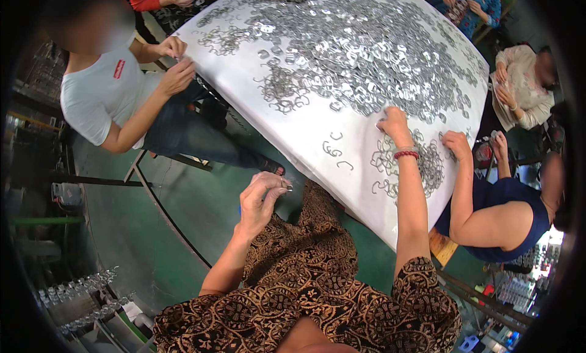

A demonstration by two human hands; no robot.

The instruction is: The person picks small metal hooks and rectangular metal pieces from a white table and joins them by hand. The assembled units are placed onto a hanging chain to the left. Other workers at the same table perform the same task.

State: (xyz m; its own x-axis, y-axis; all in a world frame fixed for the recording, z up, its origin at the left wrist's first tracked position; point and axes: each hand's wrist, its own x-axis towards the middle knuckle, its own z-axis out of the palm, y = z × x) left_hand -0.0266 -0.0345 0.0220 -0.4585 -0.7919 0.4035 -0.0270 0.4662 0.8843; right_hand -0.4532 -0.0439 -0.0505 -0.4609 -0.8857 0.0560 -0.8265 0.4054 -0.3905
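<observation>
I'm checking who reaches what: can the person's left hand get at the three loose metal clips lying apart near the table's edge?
Probably yes. The left hand hovers off the white table, its grip closed on small metal pieces; nothing lies between it and the loose clips.

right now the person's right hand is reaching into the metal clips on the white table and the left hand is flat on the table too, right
Not quite. The right hand does reach into the metal clips on the white table, but the left hand is off the table, raised over the lap and pinching a small metal piece. The head view shows this.
</observation>
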